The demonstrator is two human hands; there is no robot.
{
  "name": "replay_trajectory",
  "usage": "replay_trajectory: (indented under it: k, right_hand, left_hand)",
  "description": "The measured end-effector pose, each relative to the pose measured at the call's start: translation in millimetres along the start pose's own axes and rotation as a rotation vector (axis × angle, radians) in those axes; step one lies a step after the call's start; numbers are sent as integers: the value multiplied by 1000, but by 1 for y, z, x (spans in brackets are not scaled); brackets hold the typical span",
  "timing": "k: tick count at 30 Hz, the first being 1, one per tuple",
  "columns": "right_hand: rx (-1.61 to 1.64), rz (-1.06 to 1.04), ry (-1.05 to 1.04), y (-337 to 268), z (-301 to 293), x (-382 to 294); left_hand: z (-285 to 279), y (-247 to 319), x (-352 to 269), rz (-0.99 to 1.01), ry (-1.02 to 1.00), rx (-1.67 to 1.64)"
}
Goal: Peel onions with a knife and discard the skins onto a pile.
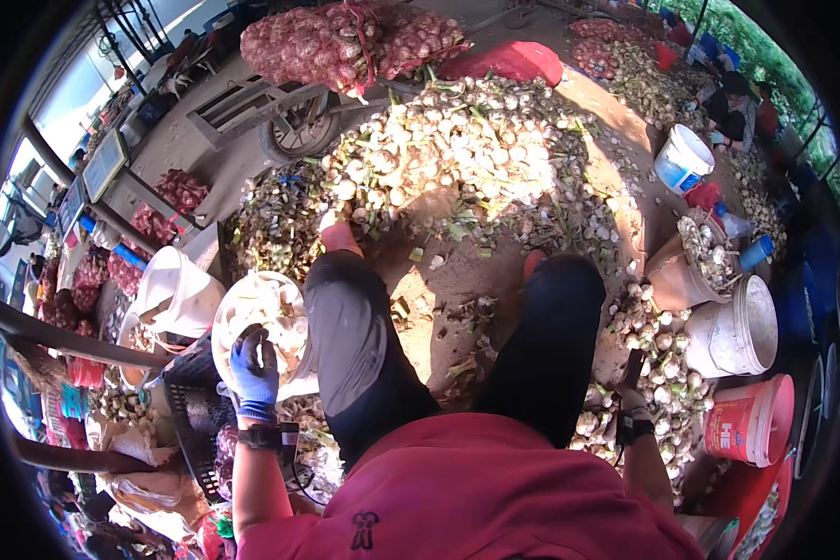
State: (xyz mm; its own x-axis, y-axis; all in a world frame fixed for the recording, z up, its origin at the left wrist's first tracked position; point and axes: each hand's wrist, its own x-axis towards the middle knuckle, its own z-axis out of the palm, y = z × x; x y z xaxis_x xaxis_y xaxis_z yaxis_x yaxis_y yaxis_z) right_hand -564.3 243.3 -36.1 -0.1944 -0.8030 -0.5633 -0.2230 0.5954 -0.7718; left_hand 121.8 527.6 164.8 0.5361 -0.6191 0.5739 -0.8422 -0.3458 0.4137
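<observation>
My left hand (254, 367), in a blue and black work glove, is over the near rim of a white bucket (224, 329) beside my left knee. Its fingers are bent and apart, and I see nothing between them. Pale garlic bulbs (269, 308) lie in that bucket. My right hand (630, 400) is low by my right thigh in shade, closed on a dark narrow tool (633, 367) whose kind is unclear. Loose garlic bulbs with stems (672, 402) lie beside it. Both wrists wear black straps.
A large garlic heap (455, 147) spreads ahead of my feet. Behind it, filled red mesh sacks (315, 45) rest on a wheeled cart (301, 126). White buckets (731, 336), a red bucket (749, 420) and a black crate (196, 413) stand around me. A person (731, 112) sits far right.
</observation>
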Motion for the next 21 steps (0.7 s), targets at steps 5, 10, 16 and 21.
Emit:
replay_trajectory:
  k: [5, 10, 16, 21]
  right_hand:
    - [8, -27, -4, -52, 0, -11]
    - [70, -162, 95, -70, -5, -21]
    - [153, -116, 131, -41, -22, -45]
    - [96, -89, 163, -49, -52, -33]
  left_hand:
    - [22, 25, 25, 61, 13, -174]
    - [30, 30, 32, 167, -163, -156]
    - [35, 46, 48, 263, -178, -182]
    - [22, 82, 89, 362, -13, -226]
